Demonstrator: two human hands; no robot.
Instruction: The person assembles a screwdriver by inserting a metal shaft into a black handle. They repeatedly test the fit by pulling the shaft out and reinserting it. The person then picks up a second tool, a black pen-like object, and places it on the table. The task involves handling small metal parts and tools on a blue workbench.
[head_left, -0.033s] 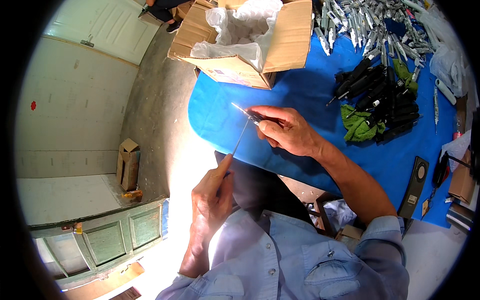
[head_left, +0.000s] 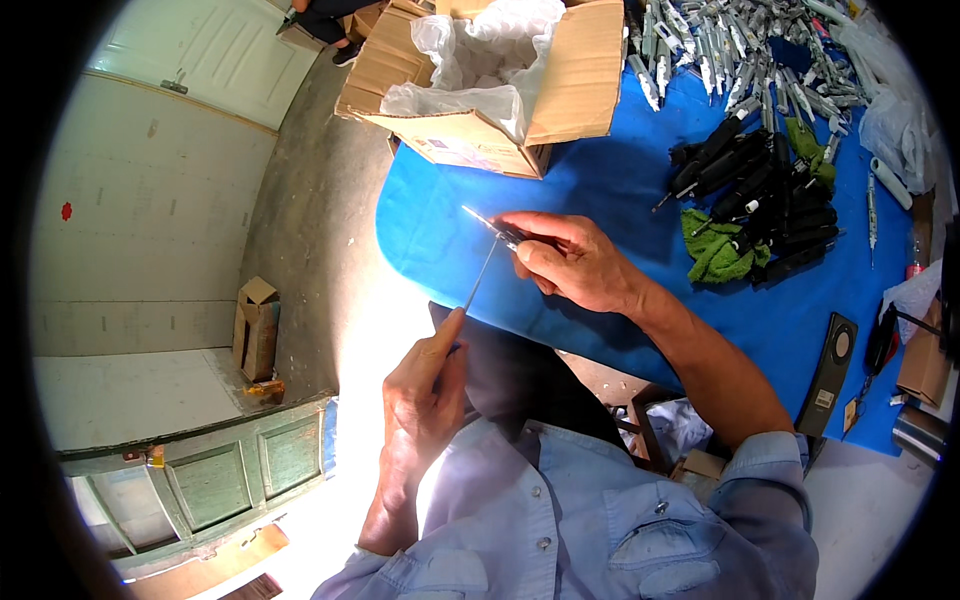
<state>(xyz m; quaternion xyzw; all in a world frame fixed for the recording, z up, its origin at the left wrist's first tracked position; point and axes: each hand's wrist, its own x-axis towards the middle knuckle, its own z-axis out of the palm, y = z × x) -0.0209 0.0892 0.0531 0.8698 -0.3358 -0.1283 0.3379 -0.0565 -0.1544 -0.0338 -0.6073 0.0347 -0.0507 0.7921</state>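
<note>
We've got a skinny metal rod [head_left: 480,275] pinched at its lower end in our left hand [head_left: 425,385], tip meeting the small dark-handled tool [head_left: 505,233] that our right hand [head_left: 570,262] is clamped around, just over the edge of the blue worktop [head_left: 610,185]. Looks light and stiff but probably bendy and slippery, so we'd grip near the ends. Both wrists are cocked inward, elbows tucked.

Big open cardboard box [head_left: 560,90] sits at the far edge of the blue table [head_left: 620,190], stuffed with white plastic liner [head_left: 480,50] (pale label [head_left: 462,152] on its near side). Small brown carton [head_left: 256,328] stands on the floor, left.
</note>
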